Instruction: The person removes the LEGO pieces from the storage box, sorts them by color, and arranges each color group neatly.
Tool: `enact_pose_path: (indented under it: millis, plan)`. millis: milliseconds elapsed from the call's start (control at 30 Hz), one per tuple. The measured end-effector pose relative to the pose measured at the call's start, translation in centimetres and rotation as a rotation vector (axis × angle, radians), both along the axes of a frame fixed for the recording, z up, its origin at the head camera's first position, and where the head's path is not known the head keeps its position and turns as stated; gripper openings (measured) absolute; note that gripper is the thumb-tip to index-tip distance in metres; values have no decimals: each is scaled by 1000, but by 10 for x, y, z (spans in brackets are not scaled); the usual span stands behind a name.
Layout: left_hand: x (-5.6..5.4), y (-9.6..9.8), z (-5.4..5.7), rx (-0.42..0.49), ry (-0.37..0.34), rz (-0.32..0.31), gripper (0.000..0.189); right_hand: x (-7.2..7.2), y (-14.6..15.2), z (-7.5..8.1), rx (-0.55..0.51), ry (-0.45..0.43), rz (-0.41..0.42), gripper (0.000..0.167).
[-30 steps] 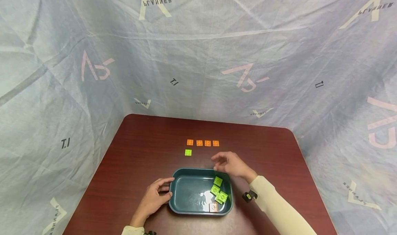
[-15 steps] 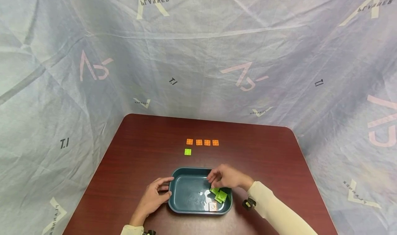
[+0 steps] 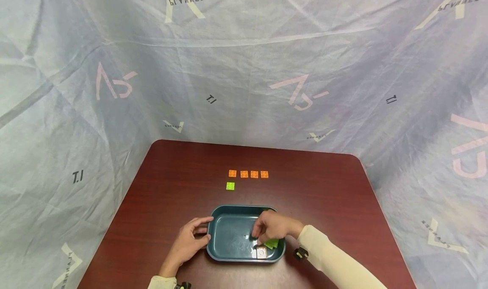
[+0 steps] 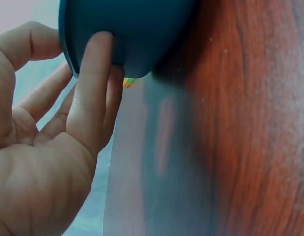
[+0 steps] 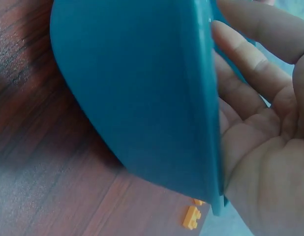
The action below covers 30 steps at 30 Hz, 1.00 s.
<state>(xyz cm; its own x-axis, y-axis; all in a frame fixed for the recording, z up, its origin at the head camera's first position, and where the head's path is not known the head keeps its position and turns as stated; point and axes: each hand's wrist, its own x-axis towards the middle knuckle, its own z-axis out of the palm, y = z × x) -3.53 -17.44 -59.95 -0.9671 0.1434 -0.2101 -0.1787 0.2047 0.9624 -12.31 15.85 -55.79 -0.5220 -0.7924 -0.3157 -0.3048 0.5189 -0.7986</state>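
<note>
Printed grey-white cloth (image 3: pixel 244 64) hangs behind and on both sides, with pink and cream lettering plus small black marks. In front of it, a dark red-brown wood-grain table (image 3: pixel 171 179), far corners rounded.

Tray (image 3: pixel 232 238) sits on the near part of the table, between the two hands. Dark teal, rounded rectangle, raised walls, glossy floor with a light patch toward its right half.

Right hand (image 3: pixel 275 224) reaches in over the tray's right end, fingers bent down toward the floor. Fingertips hidden from the wrist view by the tray wall; can't tell if it's pinching a block. Left hand (image 3: pixel 188 241) is at the tray's left end, thumb and fingers spread wide, touching the rim and outer wall. Cream sleeves (image 3: pixel 335 259) on both arms.

Green blocks (image 3: pixel 272 243) lie in the tray's right end, partly under the right hand; count unclear. Bright lime, square. Pale block (image 3: pixel 261 252) near them by the near wall, orange-tinged edge, washed out by glare.

Beyond the tray, clear of both hands: four orange blocks (image 3: pixel 254 174) in a row, square, studded tops. Lone green block (image 3: pixel 230 186) just nearer than the leftmost orange one, also studded.
</note>
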Motion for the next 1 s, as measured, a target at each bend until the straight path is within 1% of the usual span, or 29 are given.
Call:
enact_pose_path:
  millis: [100, 267, 467, 667, 767, 900, 1000]
  plan:
    - [0, -1, 0, -3, 3, 5, 50, 3, -3, 0, 48, 15, 0, 16]
    - [0, 0, 1, -8, 5, 7, 50, 7, -8, -1, 131, 66, 41, 15]
    - [0, 0, 0, -5, 1, 2, 50, 12, -13, 0, 197, 63, 84, 10]
    - [0, -1, 0, -4, 7, -4, 50, 16, -16, 4, 224, 69, 116, 10]
    - [1, -1, 0, -3, 6, -5, 50, 18, -16, 4, 243, 101, 127, 11]
    - [1, 0, 0, -4, 1, -3, 50, 19, -16, 4, 259, 117, 147, 11]
    - [0, 0, 0, -3, 2, -2, 50, 18, -16, 3, 256, 110, 148, 11]
